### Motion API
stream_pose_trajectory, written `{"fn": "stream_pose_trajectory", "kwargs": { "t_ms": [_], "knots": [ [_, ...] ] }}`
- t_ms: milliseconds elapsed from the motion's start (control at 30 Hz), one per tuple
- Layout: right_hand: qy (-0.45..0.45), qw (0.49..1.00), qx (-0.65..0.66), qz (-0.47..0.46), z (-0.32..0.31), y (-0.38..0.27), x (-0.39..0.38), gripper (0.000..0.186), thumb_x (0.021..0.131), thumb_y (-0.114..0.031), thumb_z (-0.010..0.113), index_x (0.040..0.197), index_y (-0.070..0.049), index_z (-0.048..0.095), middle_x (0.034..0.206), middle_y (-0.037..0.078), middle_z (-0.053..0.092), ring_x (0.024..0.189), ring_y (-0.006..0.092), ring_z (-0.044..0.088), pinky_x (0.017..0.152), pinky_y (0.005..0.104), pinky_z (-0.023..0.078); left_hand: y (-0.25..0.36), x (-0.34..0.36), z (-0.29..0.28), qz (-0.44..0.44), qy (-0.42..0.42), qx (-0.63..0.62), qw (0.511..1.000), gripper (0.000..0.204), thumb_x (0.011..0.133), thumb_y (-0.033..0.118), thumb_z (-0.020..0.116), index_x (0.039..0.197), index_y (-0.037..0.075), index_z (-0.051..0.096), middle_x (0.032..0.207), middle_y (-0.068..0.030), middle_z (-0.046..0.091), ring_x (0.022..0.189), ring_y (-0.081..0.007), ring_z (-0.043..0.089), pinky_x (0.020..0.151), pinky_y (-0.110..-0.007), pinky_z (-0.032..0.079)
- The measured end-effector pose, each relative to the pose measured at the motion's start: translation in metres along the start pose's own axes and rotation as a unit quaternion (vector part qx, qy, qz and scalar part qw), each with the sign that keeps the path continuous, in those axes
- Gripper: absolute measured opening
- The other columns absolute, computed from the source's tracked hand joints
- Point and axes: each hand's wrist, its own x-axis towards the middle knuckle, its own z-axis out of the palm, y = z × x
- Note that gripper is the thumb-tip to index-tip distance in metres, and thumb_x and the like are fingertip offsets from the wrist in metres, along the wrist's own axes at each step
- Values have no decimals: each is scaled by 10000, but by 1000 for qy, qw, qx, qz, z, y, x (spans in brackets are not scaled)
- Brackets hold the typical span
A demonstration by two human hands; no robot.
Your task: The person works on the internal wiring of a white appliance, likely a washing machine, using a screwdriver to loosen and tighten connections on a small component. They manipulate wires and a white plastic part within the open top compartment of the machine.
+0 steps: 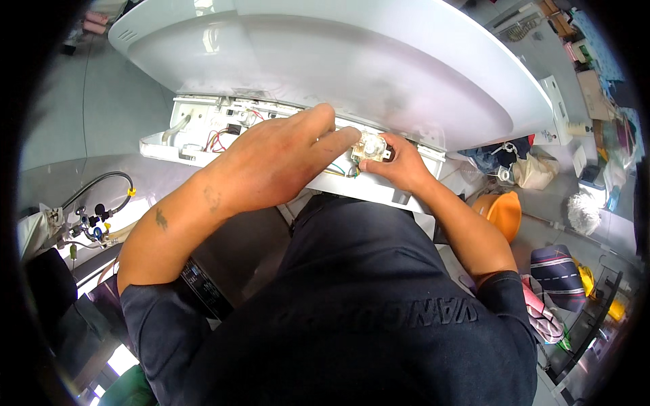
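Note:
Between the thumb and fingers of my right hand (401, 164) is a small off-white plastic electrical part (371, 146) with thin wires below it. Fingers curled, my left hand (288, 159) comes over from the left, its fingertips against the part's left side. Its other fingertips are hidden under the hand. Both hands are over a long white appliance panel (166, 150), lying open. Red and dark wires (217, 140) and small fittings show in its left half; my left hand and forearm cover much of its middle.
A large glossy white appliance body (325, 64) rises behind the panel. Left are a black hose (101, 179) and valve fittings (95, 220). To the right stand an orange bucket (504, 213), a cloth bundle (535, 169) and a white fluffy duster (583, 213).

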Motion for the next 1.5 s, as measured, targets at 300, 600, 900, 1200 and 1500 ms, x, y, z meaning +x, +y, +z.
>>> {"fn": "stream_pose_trajectory", "kwargs": {
  "t_ms": [300,600,900,1200,1500],
  "knots": [
    [5,1000,-4,-4,0,1,0,616,747,-431,928,1179,-36,739,1099,177,727,1002,294,700,908,396,543,-9,3,12,-65,37,47,996,246,968,165,693,1197,98,630,1012,-132,610,844,-372,681,709,-460,560],
    [-4,1000,-1,5,-1,4,2,626,749,-450,917,1197,-52,736,1119,179,729,1036,308,696,929,400,536,-9,2,8,-61,1,18,998,338,969,121,660,1289,87,558,1103,-151,609,888,-403,689,733,-491,562],
    [7,999,-33,-1,-1,-1,0,468,821,-239,910,1185,-23,710,1035,51,733,935,131,651,867,315,532,-1,9,5,-69,27,-33,997,358,984,175,676,1315,104,559,1152,-174,661,927,-419,695,778,-487,574],
    [-2,1000,-9,13,-1,-1,-1,680,742,-481,918,1236,-55,727,1168,187,714,1087,329,692,960,416,532,-1,10,5,-83,53,-39,994,397,976,250,725,1316,106,577,1077,-198,715,943,-401,722,778,-480,583],
    [-8,1000,-5,17,-3,-3,0,655,749,-454,914,1236,-56,732,1161,181,741,1079,314,709,968,403,534,-1,10,7,-65,74,-29,995,425,972,267,739,1324,95,573,1011,-194,723,886,-416,724,752,-478,586]
  ]
}}
